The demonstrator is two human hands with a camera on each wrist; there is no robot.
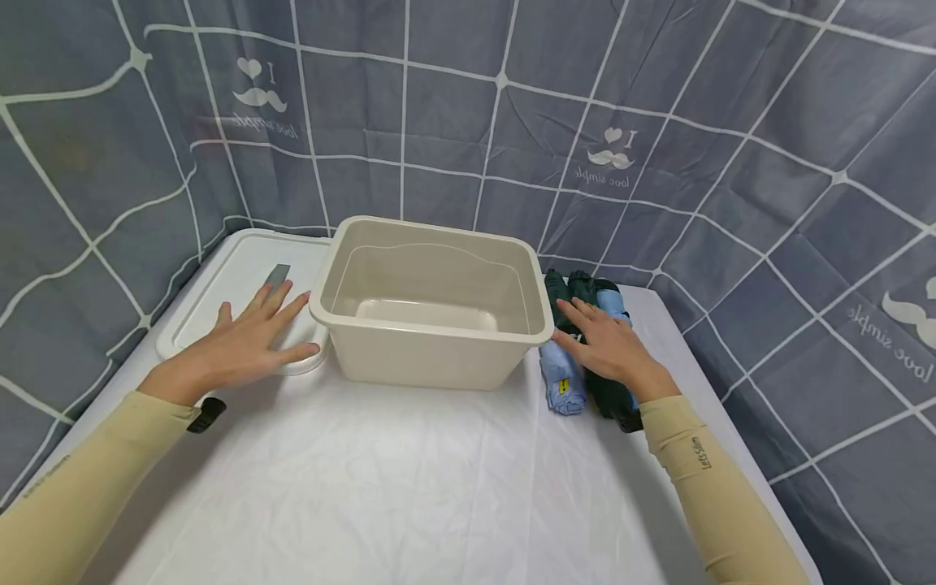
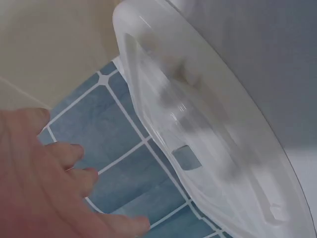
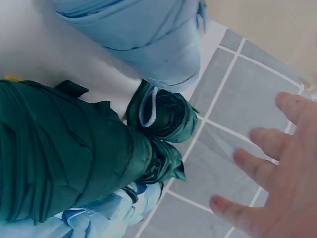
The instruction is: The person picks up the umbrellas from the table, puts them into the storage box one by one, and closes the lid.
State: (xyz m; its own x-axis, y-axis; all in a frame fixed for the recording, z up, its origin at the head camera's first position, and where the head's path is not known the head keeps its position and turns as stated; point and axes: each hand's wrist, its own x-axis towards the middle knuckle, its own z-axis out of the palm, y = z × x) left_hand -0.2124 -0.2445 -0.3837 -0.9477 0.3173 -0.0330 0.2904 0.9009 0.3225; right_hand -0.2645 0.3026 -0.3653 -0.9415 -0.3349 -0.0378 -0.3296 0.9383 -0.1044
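Note:
A beige plastic tub (image 1: 417, 357) stands on the white-covered table, its open top facing up and nothing inside it. To its left lies a white lid (image 1: 201, 305) with a small grey patch. My left hand (image 1: 244, 341) hovers over this lid, fingers spread and holding nothing. On the tub's right, several rolled fabric bundles lie side by side, among them a light blue roll (image 1: 559, 378) and a dark green roll (image 3: 64, 148). Above them is my right hand (image 1: 610, 345), fingers extended, hiding part of the rolls. A pale cord loop (image 3: 152, 106) shows at one green roll's end.
A grey curtain (image 1: 453, 106) with white grid lines encloses the table at the back and both sides. White cloth (image 1: 439, 479) covers the table in front of the tub. A black band (image 1: 207, 414) sits at my left wrist.

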